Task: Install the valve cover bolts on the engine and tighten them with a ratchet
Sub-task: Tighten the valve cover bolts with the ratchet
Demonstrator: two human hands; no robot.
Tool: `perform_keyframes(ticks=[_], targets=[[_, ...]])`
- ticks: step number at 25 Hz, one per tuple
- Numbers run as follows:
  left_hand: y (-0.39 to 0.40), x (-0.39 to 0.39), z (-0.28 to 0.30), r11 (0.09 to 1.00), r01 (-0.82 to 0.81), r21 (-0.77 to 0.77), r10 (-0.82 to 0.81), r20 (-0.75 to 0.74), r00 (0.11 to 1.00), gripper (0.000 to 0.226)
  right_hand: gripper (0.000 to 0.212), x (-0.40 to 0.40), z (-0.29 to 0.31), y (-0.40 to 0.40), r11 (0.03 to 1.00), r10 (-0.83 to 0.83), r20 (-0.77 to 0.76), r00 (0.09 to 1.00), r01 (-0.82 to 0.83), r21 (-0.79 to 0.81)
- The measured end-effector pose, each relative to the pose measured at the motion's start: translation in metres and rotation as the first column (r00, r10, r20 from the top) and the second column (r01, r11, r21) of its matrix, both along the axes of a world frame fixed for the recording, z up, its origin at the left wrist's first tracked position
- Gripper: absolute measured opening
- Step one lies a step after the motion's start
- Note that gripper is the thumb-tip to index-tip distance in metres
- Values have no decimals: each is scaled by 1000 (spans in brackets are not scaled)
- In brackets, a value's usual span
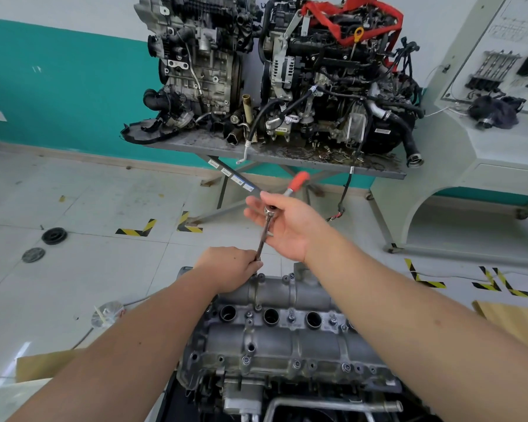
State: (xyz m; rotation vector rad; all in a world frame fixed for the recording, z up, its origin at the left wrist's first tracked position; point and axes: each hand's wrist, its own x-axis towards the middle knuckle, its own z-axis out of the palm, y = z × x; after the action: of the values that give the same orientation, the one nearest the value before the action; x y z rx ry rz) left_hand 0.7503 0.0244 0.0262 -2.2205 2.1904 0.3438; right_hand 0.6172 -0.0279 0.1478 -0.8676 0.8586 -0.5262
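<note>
The engine point(281, 339) stood low in front of the person, its grey metal valve cover point(287, 300) facing up. It looked heavy and stiff, so it would stay in place under the turning force and needed no hand to steady it. Several valve cover bolts point(291, 315) sat already in their holes along the cover, small and dark; whether they were tight I could not tell.

Above the far end of the cover was the ratchet point(270, 210), with a long bright extension bar point(263, 236) going down from its head and an orange handle point(299, 180) pointing away. The tool was hard steel, probably smooth and a little oily, so I judged it could slip in the fingers. The best place to pull was the orange grip, which seemed rubbery and gave more leverage.

The right hand point(287, 226) held the ratchet head, the fingers only loosely curved around it and the palm turned up. The left hand point(230, 269) pinched the lower end of the bar, close to the cover, guiding it to a bolt that the fingers hid. The bolts themselves were light and easy to drop into the engine's openings.
</note>
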Motion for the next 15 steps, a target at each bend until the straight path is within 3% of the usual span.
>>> perform_keyframes(ticks=[4,7,11,13,15], targets=[[0,1,0,999,-15,31,15,-9,1000,34,23,4,-9,21,979,-202,143,969,202,15],[1,0,2,999,-31,29,32,-8,999,37,7,11,-14,32,955,-254,213,944,279,-97],[1,-1,5,998,-62,30,63,-24,998,35,15,13,-29,36,864,-282,55,958,279,-419],[0,-1,4,996,-87,28,87,-14,996,39,21,10,-39,38,650,-319,-12,948,209,-731],[2,-2,3,995,-97,4,97,-15,995,28,25,6,-49,35,203,-375,-43,926,37,-978]])
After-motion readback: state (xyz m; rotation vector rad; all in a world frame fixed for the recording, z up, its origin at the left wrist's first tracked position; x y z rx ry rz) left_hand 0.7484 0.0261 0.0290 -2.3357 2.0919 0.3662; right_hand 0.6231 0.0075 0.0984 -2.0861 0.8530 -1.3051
